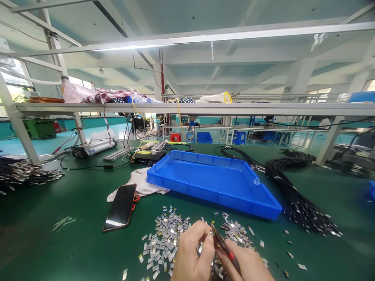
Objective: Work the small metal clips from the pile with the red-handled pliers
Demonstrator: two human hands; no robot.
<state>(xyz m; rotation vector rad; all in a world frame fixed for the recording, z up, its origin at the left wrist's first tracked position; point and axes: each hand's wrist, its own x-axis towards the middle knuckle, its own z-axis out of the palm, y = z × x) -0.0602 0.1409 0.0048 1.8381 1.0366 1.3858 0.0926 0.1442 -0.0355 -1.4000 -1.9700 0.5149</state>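
Note:
My left hand (195,249) is closed, thumb and forefinger pinching a small silvery metal piece (210,233). In my right hand (241,259) is a pair of dark pliers with red on the handle (224,244), the jaws pointing up and touching or nearly touching that piece. Whether the jaws grip it I cannot tell. Around and beneath both hands lie many small flat silvery pieces (166,238), some with yellowish parts. A second heap of them (236,232) spreads behind my right hand.
Beyond the hands sits a shallow blue tray (205,175) on the green tabletop (82,210). A phone (120,207) rests by a white cloth (142,181) and orange-handled scissors (136,199). Bundled black cables (290,191) lie right, more (23,173) left. A shelf (187,108) crosses behind.

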